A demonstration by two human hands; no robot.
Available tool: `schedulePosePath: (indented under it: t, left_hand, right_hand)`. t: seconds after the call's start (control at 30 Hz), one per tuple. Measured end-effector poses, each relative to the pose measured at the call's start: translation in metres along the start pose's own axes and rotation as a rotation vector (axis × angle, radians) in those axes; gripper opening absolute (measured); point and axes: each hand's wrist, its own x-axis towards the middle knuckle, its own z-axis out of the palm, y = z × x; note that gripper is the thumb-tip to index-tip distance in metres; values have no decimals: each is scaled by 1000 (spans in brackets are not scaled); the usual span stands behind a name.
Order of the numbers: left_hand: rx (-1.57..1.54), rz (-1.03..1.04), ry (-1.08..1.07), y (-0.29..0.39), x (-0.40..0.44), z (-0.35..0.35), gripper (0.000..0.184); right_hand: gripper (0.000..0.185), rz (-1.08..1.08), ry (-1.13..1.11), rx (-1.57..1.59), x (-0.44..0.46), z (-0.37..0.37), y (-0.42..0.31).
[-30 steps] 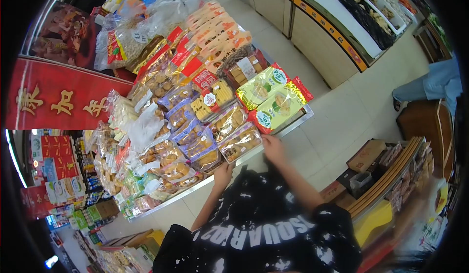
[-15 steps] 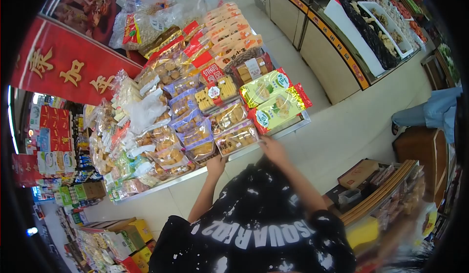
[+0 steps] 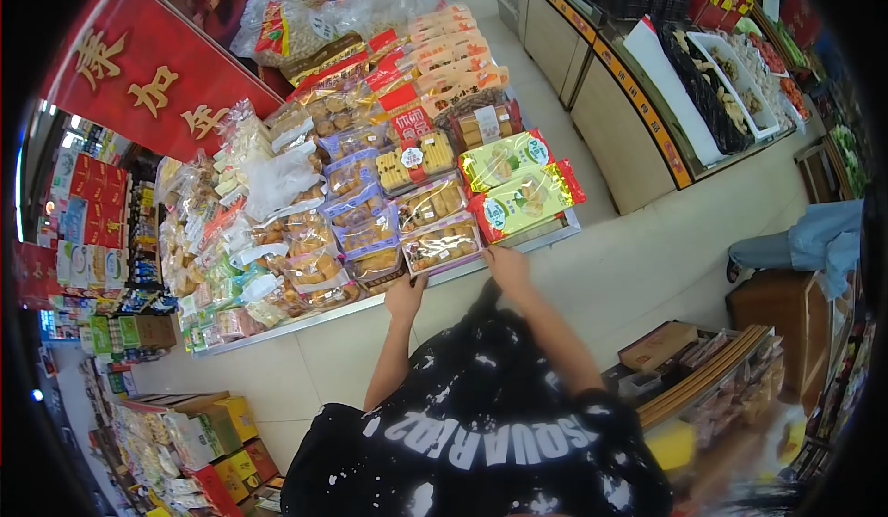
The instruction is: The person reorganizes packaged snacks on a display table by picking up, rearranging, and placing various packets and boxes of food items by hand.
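The bench (image 3: 305, 320) has a pale metal edge and stands on a light tiled floor (image 3: 638, 267). At its near edge lies a clear-wrapped tray of pastries (image 3: 442, 244), with a second tray (image 3: 433, 204) just behind it. To their right, two green packets (image 3: 525, 204) lie side by side near the corner. Purple-edged packs (image 3: 365, 212) line up left of the trays. A box of yellow biscuits (image 3: 416, 161) sits behind, with orange bags (image 3: 453, 59) farther back.

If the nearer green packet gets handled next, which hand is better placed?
Likely the right hand: it is by the near right corner of the pastry tray, close to the green packet. The left hand, by the tray's near left corner, is farther from it.
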Motion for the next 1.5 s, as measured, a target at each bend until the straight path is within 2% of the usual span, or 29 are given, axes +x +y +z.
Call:
schedulePosePath:
  t: [0.1,0.2,0.37,0.47,0.6,0.7,1.0,1.17,1.23,1.27,1.3,1.33,1.37,1.43,1.5]
  left_hand:
    - [-104,64,-66,-6,0,-8,47]
    - [-109,4,-66,-6,4,-7,46]
    - [-42,-122,70,-4,0,10,32]
    - [-18,-165,90,-4,-1,18,30]
    - [-31,-218,95,4,-2,16,29]
    - [-10,-252,67,5,3,18,28]
    - [-14,-290,118,9,5,20,30]
    - [-54,-250,122,-2,-7,13,34]
    - [-166,-175,90,-3,-1,7,32]
    - [-179,-182,105,-2,-3,4,32]
    - [-366,-185,107,0,-9,-1,32]
    - [-549,-186,105,4,-17,-6,32]
    - [-549,-236,126,11,-25,-12,37]
    - [-567,-276,132,39,-40,-32,37]
    - [-621,-352,74,63,-41,-34,36]
  right_hand:
    - [28,55,-28,-18,1,3,2]
    - [31,33,-7,75,-2,11,2]
    - [36,108,-73,18,3,-5,-13]
    - [37,179,-126,-15,3,-10,-17]
    - [36,183,-147,-23,1,-9,-17]
    - [35,180,-84,89,1,-4,-11]
    - [38,191,-191,94,2,0,-13]
    - [40,80,-233,110,-8,5,-9]
    - [38,-222,-144,327,-14,-2,19]
    - [37,-62,-262,461,-12,-15,32]
    - [35,110,-386,590,-12,-29,48]
    - [33,82,-292,533,-12,-39,75]
    - [31,60,-196,482,-11,-49,102]
    - [29,464,65,677,-4,-80,135]
    - [30,550,251,672,11,-110,161]
